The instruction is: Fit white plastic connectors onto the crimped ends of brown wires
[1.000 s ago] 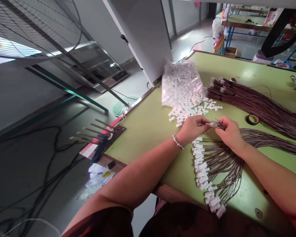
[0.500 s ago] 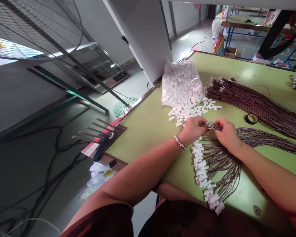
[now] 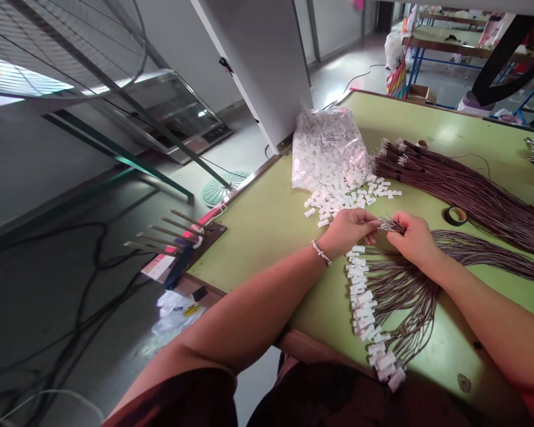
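My right hand [image 3: 413,240] is closed around a bundle of thin brown wires [image 3: 396,226], whose bare metal tips point left out of the fist. Right beside those tips, the thumb and fingers of my left hand [image 3: 352,230] are pinched together; whatever is between them is too small to make out. Below both hands lies a row of white plastic connectors [image 3: 362,305] with brown wires [image 3: 403,296] fanning out from them. Just beyond my left hand are loose white connectors [image 3: 333,201], spilled from a clear plastic bag [image 3: 329,142].
More bundled brown wires [image 3: 463,184] stretch across the green table [image 3: 258,237]. A roll of black tape [image 3: 454,216] lies by them. Metal prongs on a bracket [image 3: 204,240] stick out at the table's left edge. A wire fan guard [image 3: 115,47] stands at upper left.
My left hand's fingers have shifted slightly at the wire tips. My right hand, still holding the bundle, has moved a little to the right. The view has shifted slightly.
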Demonstrator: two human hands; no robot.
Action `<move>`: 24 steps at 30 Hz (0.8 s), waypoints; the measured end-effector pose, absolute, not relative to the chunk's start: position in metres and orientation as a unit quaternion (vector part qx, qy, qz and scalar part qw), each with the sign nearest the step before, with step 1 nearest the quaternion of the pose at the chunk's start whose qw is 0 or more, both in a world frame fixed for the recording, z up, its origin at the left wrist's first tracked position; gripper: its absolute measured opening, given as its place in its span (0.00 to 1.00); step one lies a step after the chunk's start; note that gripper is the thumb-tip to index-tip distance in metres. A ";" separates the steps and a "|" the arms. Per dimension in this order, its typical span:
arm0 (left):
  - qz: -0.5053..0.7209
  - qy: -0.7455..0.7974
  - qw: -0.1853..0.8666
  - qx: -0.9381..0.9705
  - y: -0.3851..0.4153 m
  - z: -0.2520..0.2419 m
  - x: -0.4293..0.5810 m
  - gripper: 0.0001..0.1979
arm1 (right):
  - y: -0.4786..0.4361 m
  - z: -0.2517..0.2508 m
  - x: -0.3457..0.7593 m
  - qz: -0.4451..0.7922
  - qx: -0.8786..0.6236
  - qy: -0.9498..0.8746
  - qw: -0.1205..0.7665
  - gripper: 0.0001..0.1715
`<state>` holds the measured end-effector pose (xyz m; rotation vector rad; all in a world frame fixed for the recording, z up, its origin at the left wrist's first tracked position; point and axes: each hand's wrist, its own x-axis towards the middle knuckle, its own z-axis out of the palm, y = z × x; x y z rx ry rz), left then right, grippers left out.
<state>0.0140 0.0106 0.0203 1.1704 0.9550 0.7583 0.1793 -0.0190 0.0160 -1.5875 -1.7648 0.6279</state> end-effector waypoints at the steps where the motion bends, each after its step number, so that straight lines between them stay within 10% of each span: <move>1: 0.331 0.423 0.667 0.517 0.010 0.021 0.014 0.06 | -0.019 0.016 0.180 0.230 -0.607 -0.684 0.333 0.03; 24: 0.312 0.438 0.647 0.541 0.009 0.027 0.011 0.07 | -0.021 0.014 0.180 0.237 -0.598 -0.691 0.330 0.03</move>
